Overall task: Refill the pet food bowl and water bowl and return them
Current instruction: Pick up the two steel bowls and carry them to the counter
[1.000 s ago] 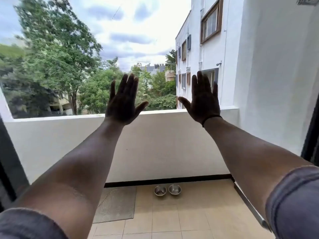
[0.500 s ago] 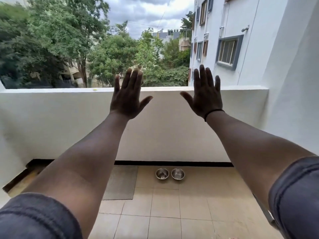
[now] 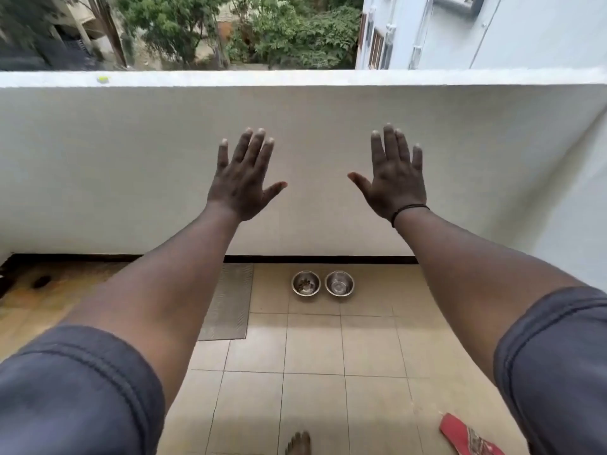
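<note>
1. We observe two small round steel bowls on the tiled balcony floor point(image 3: 315, 349), in the centre of the frame just below the black skirting strip at the foot of the parapet wall point(image 3: 295, 133).
2. The left bowl point(image 3: 305, 283) has a shiny rim and holds dark, lumpy bits over part of its bottom; we cannot tell what they are.
3. The right bowl point(image 3: 339, 283) is of the same make and size, with a bright reflective inside; we cannot tell whether it holds water.
4. The two bowls stand just beside each other, rims near or touching; which, we cannot tell. Both are upright.
5. The left hand point(image 3: 241, 183) is raised in the middle left of the frame, back toward the camera, fingers straight and spread, thumb out, holding nothing.
6. The right hand point(image 3: 392, 182) is raised at middle right in the same manner, wide and empty, with a thin black band point(image 3: 409, 211) at the wrist.
7. Both hands are well apart from the bowls, which appear lower in the frame between the forearms.
8. A grey ribbed mat point(image 3: 230, 303) lies on the floor left of the bowls, partly hidden by the left forearm.
9. A bare foot point(image 3: 298, 444) shows at the bottom centre, and a red packet point(image 3: 466, 436) lies at the lower right.
</note>
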